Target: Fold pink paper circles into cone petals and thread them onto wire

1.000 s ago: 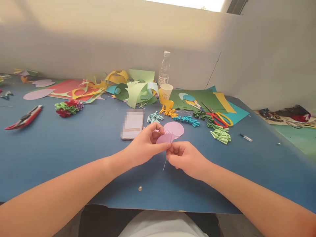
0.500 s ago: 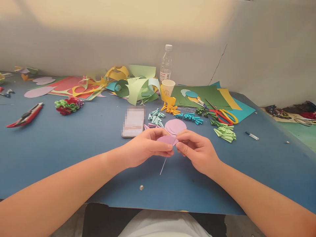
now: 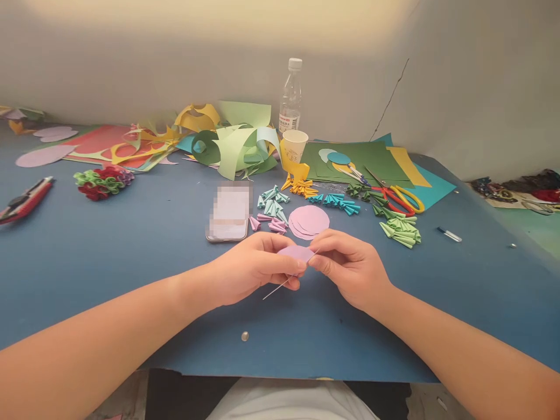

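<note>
Between my two hands is a pale purple paper piece (image 3: 296, 252). My left hand (image 3: 258, 262) pinches it between thumb and fingers. The fingers of my right hand (image 3: 347, 265) are closed at its right edge, where a thin stick (image 3: 275, 289) also shows; the stick slants down to the left under my left hand. Just beyond my hands lie stacked purple paper circles (image 3: 310, 221) and small purple paper cones (image 3: 275, 225). A phone (image 3: 228, 210) lies beyond my left hand.
Cones in several colours, a paper cup (image 3: 294, 146), a bottle (image 3: 291, 99) and coloured paper (image 3: 238, 146) stand or lie behind. Scissors (image 3: 396, 199) and a pen (image 3: 449, 234) are right; a paper flower cluster (image 3: 104, 182) and a red cutter (image 3: 27, 200) left.
The stick now lies at a flatter slant, and its upper end shows by my right fingers. The view has shifted slightly, and the stacked circles are less covered by my hands.
</note>
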A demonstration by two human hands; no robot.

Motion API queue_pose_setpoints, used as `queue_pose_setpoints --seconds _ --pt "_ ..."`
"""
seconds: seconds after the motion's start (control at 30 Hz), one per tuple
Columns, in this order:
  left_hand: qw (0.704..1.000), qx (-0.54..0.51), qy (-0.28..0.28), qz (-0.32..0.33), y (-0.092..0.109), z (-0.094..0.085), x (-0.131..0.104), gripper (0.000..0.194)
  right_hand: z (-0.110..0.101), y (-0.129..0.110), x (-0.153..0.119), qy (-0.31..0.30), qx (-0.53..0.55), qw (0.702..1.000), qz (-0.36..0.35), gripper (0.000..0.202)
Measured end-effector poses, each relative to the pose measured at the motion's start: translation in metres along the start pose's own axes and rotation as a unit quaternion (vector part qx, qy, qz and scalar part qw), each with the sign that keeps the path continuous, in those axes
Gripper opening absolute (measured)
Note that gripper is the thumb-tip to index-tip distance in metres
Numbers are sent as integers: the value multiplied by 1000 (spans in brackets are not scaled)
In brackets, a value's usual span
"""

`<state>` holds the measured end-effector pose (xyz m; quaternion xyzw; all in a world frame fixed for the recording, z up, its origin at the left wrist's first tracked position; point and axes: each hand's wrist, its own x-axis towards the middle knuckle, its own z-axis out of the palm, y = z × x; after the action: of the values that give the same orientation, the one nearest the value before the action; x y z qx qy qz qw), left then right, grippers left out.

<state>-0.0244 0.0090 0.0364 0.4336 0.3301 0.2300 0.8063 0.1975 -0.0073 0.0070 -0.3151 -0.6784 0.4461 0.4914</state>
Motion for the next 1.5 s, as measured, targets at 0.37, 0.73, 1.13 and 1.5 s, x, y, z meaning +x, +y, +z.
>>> queue_pose_setpoints --seconds 0.37,0.73,1.13,1.5 --pt "992 103 48 47 3 4 0 19 -3 -1 -3 -10 -55 998 6 15" --pt "967 217 113 64 -2 6 2 24 -1 -6 -2 -4 -105 994 -5 12" --pt "991 108 42 66 4 5 3 11 -4 -8 -1 2 -124 991 -46 11" --pt "994 109 -12 27 6 0 0 12 -3 -10 -2 -16 -97 994 -38 3"
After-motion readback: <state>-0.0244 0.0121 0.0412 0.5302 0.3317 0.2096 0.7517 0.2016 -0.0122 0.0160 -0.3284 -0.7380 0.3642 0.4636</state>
